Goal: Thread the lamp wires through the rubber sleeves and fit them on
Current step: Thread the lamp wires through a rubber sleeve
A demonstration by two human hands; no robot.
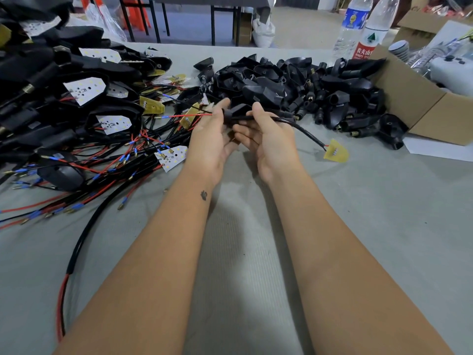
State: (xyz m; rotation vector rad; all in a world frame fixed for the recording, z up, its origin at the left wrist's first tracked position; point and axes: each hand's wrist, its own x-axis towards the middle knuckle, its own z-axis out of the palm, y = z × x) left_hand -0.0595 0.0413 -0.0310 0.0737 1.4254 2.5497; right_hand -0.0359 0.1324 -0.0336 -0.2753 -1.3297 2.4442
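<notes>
Black rubber sleeve (231, 114), matte and flared at one end, held up above the grey table (384, 226) between both hands. Threaded through by a glossy black sheathed lamp wire (302, 128), with thin red and blue leads (189, 115) poking out to the left and the sheath curving down to the right. Ends there in a small yellow wedge-shaped circuit board (336, 152) lying flat on the table.

Left hand (212, 135) palm up, fingers (221, 105) curled round the sleeve's collar. Right hand (268, 135) also palm up, fingers pinching the sheathed wire just beside the sleeve.

Behind the hands, a loose heap of empty black rubber sleeves (294, 85), some showing brass threaded ends. To the left, a tangled pile of finished lamps (76, 93): black housings, white LED plates, red and black wires with blue crimps and brass tips.

At far right, an open brown cardboard box (422, 106) holding white and clear plastic items, too jumbled to tell apart. Beside it, two clear plastic water bottles (358, 29), one blue-labelled, one red-labelled, standing upright.
</notes>
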